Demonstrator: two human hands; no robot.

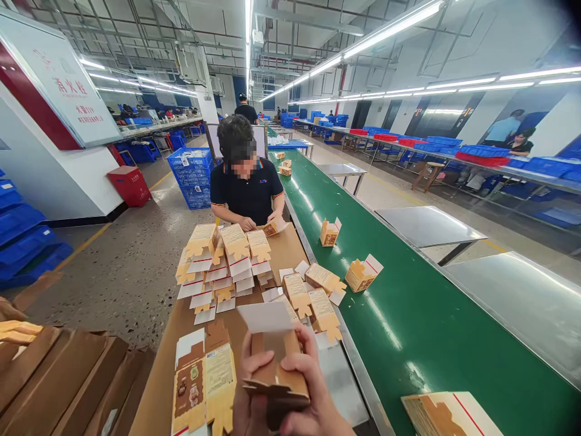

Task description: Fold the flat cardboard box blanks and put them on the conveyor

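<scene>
My left hand (252, 378) and my right hand (311, 387) are both closed around a small cardboard box (278, 346), one on each side. Its white flap (265, 316) stands up at the far end, while brown flaps fold out at the near end by my thumbs. To the left of my left hand lie flat printed cartons (204, 381) in brown and cream. Beyond my hands, several part-folded boxes (313, 297) are heaped near the belt. A taller stack of such boxes (224, 260) rises at the far left of the cardboard-covered table (158, 387).
Along my right runs a green conveyor belt (408, 339) carrying open boxes (361, 274) and a bundle of flat cartons (449, 415). A co-worker (247, 181) across the table handles a carton. Large brown cartons (68, 387) stand at lower left; blue crates (190, 175) are behind.
</scene>
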